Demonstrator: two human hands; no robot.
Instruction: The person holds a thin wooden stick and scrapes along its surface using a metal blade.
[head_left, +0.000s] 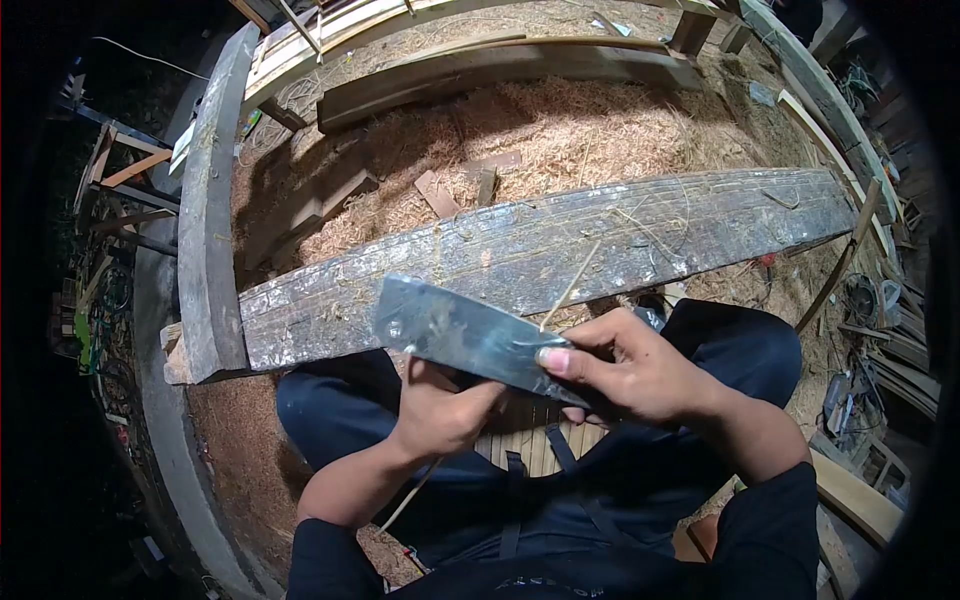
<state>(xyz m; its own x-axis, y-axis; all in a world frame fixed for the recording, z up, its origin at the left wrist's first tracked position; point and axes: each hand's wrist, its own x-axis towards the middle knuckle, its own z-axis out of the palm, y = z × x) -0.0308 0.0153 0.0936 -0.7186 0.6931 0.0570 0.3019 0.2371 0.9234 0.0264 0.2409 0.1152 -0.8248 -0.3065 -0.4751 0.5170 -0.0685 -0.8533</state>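
Wood shavings (590, 130) lie thick beyond a worn plank (740, 220). We find a broad metal blade (455, 325) held up on our side of the plank, a thin strip (572, 287) projecting beside it. Our right hand (640, 370) grips the blade's end, thumb pressed on its face; our left hand (440, 405) curls beneath, fingers partly hidden, so we cannot tell what it clasps. We judge the step to be working strip against blade; the next move calls for a steady blade, even pull and fingers clear of the edge.
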